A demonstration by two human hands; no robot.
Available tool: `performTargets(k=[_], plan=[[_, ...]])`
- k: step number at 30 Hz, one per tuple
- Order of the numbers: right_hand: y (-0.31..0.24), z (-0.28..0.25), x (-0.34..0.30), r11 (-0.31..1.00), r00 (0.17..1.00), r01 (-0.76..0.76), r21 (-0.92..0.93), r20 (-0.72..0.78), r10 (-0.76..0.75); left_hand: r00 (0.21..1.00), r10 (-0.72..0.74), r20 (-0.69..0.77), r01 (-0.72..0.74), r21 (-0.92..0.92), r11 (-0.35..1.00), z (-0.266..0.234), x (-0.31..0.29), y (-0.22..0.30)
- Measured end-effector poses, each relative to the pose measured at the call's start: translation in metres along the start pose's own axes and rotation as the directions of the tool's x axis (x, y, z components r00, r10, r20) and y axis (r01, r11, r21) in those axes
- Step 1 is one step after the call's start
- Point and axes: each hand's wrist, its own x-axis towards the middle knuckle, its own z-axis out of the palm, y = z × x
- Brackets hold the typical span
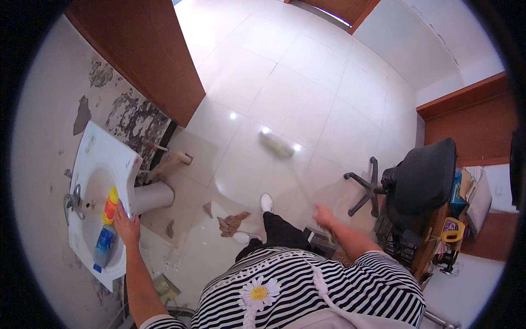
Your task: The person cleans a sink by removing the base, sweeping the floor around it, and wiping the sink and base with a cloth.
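Note:
My left hand (127,223) lies on the front rim of a white washbasin (127,153), fingers stretched out. Right beside its fingertips, a yellow bottle with a red label (109,211) is in the basin. A clear plastic bottle with a blue label and cap (104,245) lies nearer to me. My right hand (324,215) is closed around the thin, pale handle of a mop, out in front of my right side. The blurred, greyish mop head (276,144) is on the tiled floor ahead, and its handle shows only faintly.
A crumpled brown rag (233,223) lies by my feet. Left stand the basin's pedestal (153,197) and a brown door (145,60). To the right are a black swivel chair (424,175) and a cluttered desk with a yellow jug (452,230).

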Motion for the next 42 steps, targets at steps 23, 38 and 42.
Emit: performTargets(k=[23,38,42], plan=[[0.048,-0.204,0.060,0.835,0.957,-0.134,0.534,-0.149,0.249,0.951,-0.297,-0.088,0.310,0.249,0.917,0.018,-0.008,0.002],[0.076,-0.349,0.509,0.804,0.905,-0.247,0.540,-0.168,0.391,0.534,-0.845,-0.039,0.444,0.863,0.242,0.038,-0.018,-0.032],[0.050,-0.300,0.427,0.901,0.934,-0.274,0.336,-0.131,0.332,0.713,-0.700,0.026,0.550,0.600,0.582,0.028,0.001,0.006]])
